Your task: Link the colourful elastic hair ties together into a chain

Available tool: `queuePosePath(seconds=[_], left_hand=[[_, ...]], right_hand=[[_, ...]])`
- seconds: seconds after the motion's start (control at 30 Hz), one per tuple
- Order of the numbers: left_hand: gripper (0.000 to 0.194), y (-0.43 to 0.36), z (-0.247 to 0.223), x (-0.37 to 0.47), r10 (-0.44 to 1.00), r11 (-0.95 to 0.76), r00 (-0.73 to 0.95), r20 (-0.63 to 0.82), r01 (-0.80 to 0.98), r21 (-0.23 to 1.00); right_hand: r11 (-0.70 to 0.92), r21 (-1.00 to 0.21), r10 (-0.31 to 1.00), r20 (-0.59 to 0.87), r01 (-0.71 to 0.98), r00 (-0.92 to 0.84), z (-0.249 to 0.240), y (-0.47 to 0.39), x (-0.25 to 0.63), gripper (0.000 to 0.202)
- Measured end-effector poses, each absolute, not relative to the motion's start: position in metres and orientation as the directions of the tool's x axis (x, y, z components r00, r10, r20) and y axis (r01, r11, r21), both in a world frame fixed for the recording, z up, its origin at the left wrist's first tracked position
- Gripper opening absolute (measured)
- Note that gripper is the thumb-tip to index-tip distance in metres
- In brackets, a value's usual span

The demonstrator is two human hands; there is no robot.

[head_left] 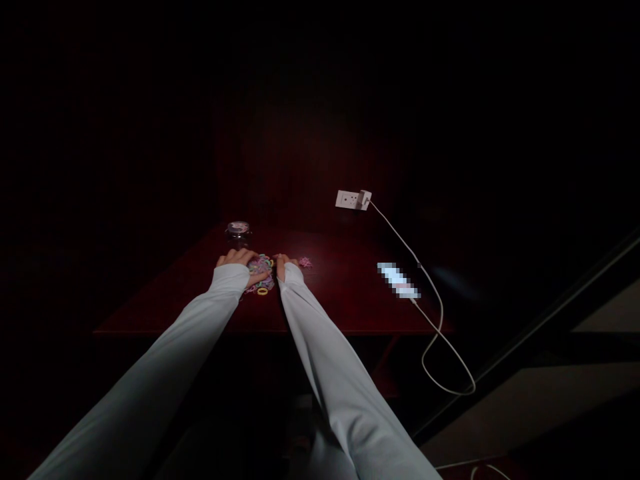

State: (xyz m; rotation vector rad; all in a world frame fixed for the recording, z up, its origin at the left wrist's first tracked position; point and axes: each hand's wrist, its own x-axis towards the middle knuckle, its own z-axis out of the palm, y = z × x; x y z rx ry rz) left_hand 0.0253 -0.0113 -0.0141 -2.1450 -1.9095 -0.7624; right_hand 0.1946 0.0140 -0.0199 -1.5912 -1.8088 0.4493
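A heap of small, multicoloured elastic hair ties lies on the dark red table. My left hand rests at the heap's left side. Its fingers reach over the far edge and its thumb stretches apart across the near part, so it is open around the ties. A yellow ring-shaped tie sits at the near edge. Just right of the heap is my right hand, turned so that its fingers are partly hidden; whether it pinches a tie cannot be made out. Beyond it lies a small pink cluster of ties.
A round clear container stands behind my left hand. On the table's right side lies a lit, blurred phone, joined by a white cable to a charger in the wall socket. The cable hangs over the table's front edge. Surroundings are very dark.
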Motion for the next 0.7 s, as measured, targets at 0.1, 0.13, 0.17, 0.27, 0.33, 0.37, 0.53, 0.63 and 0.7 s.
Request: queuePosePath(seconds=[0.1, 0.13, 0.17, 0.27, 0.33, 0.37, 0.53, 0.63, 0.7], left_hand=[[0.042, -0.006, -0.017, 0.023, 0.902, -0.159, 0.043, 0.429, 0.958, 0.239], [0.04, -0.004, -0.019, 0.022, 0.904, -0.154, 0.032, 0.426, 0.954, 0.256], [0.038, -0.003, -0.021, 0.021, 0.902, -0.153, 0.022, 0.431, 0.95, 0.273], [0.032, 0.003, -0.026, 0.019, 0.887, -0.164, 0.003, 0.461, 0.937, 0.309], [0.029, 0.006, -0.028, 0.019, 0.881, -0.172, -0.005, 0.474, 0.929, 0.329], [0.027, 0.007, -0.029, 0.018, 0.879, -0.174, -0.01, 0.477, 0.924, 0.34], [0.023, 0.006, -0.024, 0.018, 0.878, -0.207, -0.019, 0.478, 0.887, 0.414], [0.027, 0.001, -0.018, 0.019, 0.881, -0.208, -0.031, 0.472, 0.871, 0.446], [0.028, -0.004, -0.014, 0.02, 0.874, -0.18, -0.056, 0.483, 0.886, 0.428]], right_hand=[[0.22, -0.66, 0.966, 0.248, 0.718, -0.069, -0.018, 0.012, 0.195, 0.045], [0.214, -0.664, 0.969, 0.237, 0.716, -0.07, -0.016, 0.011, 0.195, 0.045], [0.206, -0.67, 0.971, 0.227, 0.713, -0.068, -0.015, 0.01, 0.194, 0.046], [0.193, -0.689, 0.977, 0.198, 0.698, -0.075, -0.011, 0.007, 0.192, 0.047], [0.196, -0.699, 0.979, 0.184, 0.688, -0.092, -0.01, 0.006, 0.192, 0.047], [0.202, -0.702, 0.978, 0.183, 0.682, -0.101, -0.01, 0.006, 0.192, 0.046], [0.225, -0.723, 0.972, 0.209, 0.653, -0.104, -0.012, 0.006, 0.191, 0.038], [0.21, -0.721, 0.975, 0.209, 0.66, -0.081, -0.014, 0.004, 0.19, 0.036], [0.216, -0.708, 0.972, 0.224, 0.673, -0.076, -0.014, 0.002, 0.19, 0.038]])
